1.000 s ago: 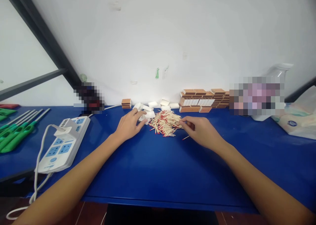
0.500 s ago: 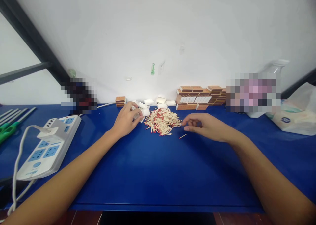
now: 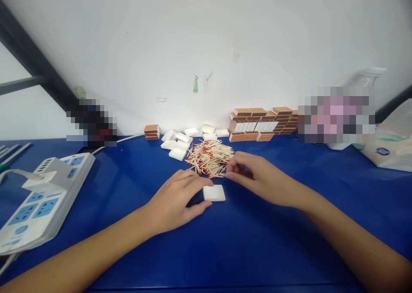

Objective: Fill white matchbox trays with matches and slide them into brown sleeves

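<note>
My left hand [image 3: 180, 200] holds a white matchbox tray [image 3: 214, 193] flat on the table, its thumb and forefinger gripping the left end. Just behind that lies a heap of red-tipped matches [image 3: 210, 158]. My right hand [image 3: 254, 177] is at the heap's right front edge with thumb and fingertips pinched together. A match [image 3: 222, 174] shows at those fingertips, partly hidden. More white trays [image 3: 178, 150] lie loosely to the left of the heap and behind it.
Brown matchboxes [image 3: 254, 125] are stacked along the wall at the back right, and a small stack [image 3: 152, 132] stands back left. A white power strip [image 3: 61, 198] with a plugged-in cable lies on the left. A tissue pack [image 3: 391, 149] sits at the far right of the blue table [image 3: 231, 250].
My left hand has come from the tray pile toward me and right, bringing one tray to the front of the heap. My right hand has shifted slightly left; the stray match no longer lies apart.
</note>
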Available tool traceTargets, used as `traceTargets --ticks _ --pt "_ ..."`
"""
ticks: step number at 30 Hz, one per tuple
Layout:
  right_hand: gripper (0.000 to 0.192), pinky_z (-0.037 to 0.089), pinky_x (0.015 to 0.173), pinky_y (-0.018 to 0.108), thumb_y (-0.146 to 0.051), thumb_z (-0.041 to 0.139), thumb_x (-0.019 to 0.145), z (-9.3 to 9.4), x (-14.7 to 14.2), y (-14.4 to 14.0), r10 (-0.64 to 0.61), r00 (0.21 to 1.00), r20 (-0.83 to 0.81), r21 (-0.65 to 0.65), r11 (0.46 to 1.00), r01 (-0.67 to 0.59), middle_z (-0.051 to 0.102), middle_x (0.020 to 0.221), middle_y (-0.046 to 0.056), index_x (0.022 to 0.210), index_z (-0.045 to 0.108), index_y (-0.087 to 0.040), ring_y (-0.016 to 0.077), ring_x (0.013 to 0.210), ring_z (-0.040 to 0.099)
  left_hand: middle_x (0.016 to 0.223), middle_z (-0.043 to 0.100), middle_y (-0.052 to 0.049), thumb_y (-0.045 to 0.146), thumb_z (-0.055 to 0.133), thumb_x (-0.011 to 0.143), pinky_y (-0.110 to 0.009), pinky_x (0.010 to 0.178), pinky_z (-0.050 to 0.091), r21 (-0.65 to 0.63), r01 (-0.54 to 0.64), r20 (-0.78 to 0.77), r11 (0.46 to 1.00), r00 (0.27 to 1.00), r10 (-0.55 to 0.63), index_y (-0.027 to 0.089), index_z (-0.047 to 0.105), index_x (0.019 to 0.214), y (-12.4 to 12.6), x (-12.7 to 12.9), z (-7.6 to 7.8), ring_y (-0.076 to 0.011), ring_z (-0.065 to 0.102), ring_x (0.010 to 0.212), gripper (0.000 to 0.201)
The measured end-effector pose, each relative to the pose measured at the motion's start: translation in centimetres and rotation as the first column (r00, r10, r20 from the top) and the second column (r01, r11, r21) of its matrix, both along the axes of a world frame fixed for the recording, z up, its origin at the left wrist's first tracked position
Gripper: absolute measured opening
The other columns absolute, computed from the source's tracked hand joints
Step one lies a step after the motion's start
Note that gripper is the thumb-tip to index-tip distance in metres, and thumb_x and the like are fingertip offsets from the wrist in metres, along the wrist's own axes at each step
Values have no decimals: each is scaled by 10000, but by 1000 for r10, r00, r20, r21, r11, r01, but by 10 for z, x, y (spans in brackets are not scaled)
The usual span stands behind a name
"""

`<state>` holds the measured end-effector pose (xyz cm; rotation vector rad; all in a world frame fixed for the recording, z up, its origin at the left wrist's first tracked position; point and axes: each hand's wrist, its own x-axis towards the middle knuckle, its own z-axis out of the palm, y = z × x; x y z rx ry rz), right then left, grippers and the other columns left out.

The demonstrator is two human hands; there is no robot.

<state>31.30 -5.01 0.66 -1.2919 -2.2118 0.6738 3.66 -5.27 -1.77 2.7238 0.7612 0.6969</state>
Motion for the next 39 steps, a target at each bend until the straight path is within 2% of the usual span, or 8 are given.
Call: traceTargets --ticks 4,8,14,18,22,27,33,39 --pt "102 448 674 288 -213 598 1004 -8 -26 -18 100 995 32 -34 995 -98 658 909 23 913 642 -221 156 763 587 1095 729 -31 303 744 947 -387 865 504 -54 -40 6 998 999 41 231 559 1154 0 -2 -1 -225 668 952 287" --pt "95 436 632 283 -201 610 994 -10 -29 -25 127 988 90 -71 990 -120 663 943 22 908 640 -226 143 731 580 1001 708 -16 290 765 899 -382 809 516 -81 -69 8 994 998 70 235 527 1060 1 -3 0 -227 664 883 293" --pt "95 465 677 303 -241 620 1004 -7 -16 -11 79 992 102 80 993 -87 659 848 20 949 698 -240 167 742 601 1078 724 -34 295 752 924 -399 842 548 -75 -60 -3 995 998 60 246 533 1168 0 -3 -1 -239 690 939 332" --pt "134 519 774 358 -301 636 1008 -18 -6 3 -16 991 131 231 973 -15 667 1064 92 1105 690 -226 231 914 642 1178 741 -61 334 731 958 -445 938 560 -42 -43 1 998 999 44 243 487 1336 0 -3 -3 -269 711 1049 459" --pt "131 532 875 390 -293 653 1013 -27 -3 11 30 987 155 219 974 -64 633 1121 95 1124 687 -233 249 1031 631 1219 743 -55 322 723 963 -458 960 564 -33 -37 -9 999 999 37 254 495 1335 0 -2 -2 -266 718 1041 441" --pt "68 522 830 366 -278 639 1025 -29 -8 12 28 987 158 220 974 -62 627 1068 85 1004 650 -214 224 954 621 1209 743 -56 326 700 976 -465 963 573 -49 -42 -11 998 999 41 267 481 1381 0 -3 -3 -268 721 1049 464" --pt "127 519 846 378 -260 612 1039 -31 -9 14 76 983 169 255 960 -118 621 1087 90 1150 668 -236 239 992 616 1206 749 -64 343 699 976 -501 1027 558 -44 -55 -4 998 998 55 266 450 1439 1 -3 -6 -278 726 1070 532" --pt "85 517 840 379 -251 598 1044 -33 -8 16 66 977 202 267 956 -120 621 1049 92 1046 674 -212 242 970 607 1185 750 -55 351 688 987 -485 1021 562 -53 -57 -6 997 998 57 269 436 1435 0 -3 -6 -273 723 1079 521"
